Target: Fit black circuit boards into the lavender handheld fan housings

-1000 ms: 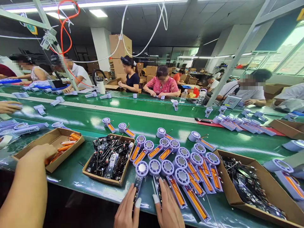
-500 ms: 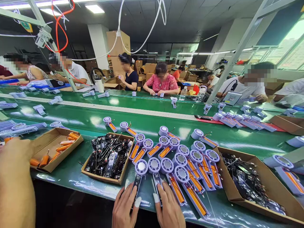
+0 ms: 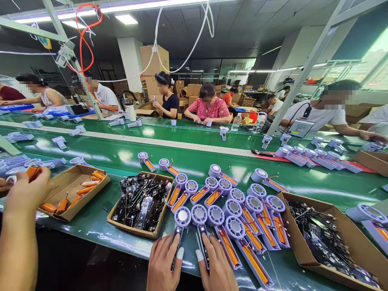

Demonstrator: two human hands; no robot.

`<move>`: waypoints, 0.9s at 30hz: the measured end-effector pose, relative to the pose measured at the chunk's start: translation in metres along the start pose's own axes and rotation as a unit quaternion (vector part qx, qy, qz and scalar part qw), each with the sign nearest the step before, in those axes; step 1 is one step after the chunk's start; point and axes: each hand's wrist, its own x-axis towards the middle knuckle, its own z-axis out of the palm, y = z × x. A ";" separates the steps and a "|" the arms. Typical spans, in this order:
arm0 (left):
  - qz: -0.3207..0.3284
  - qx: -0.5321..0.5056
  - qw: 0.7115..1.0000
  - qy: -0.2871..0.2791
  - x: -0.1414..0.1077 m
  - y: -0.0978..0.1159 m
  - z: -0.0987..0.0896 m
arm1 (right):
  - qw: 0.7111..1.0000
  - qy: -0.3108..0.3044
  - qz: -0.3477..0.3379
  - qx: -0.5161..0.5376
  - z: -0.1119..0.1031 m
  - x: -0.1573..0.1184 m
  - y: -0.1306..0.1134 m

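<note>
Black circuit boards [image 3: 203, 242] partly hidden by left hand [image 3: 163, 262], right hand [image 3: 218, 266].

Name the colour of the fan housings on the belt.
The fan housings are pale lilac with silver-grey centres; the head view shows them best.

The person's left hand [image 3: 162, 260] wears a white finger cot [image 3: 180, 253] at the tip of the thumb; the right hand [image 3: 216, 264] wears a matching cot [image 3: 199, 255], also at the thumb tip; both cots look smooth and snug; the other fingers are bare; the frame's lower edge cuts off both hands, hiding the wrists.
</note>
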 end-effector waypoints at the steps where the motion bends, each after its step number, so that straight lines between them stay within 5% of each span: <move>1: 0.000 0.003 1.000 0.011 0.000 0.000 0.002 | 1.000 0.002 0.000 0.003 0.001 0.000 0.001; 12: 0.063 0.039 0.992 0.102 0.005 0.000 0.007 | 1.000 0.012 -0.005 0.013 0.011 -0.003 0.005; 27: 0.104 0.045 0.991 0.073 0.007 -0.016 0.012 | 1.000 -0.007 0.004 0.009 0.013 -0.001 0.009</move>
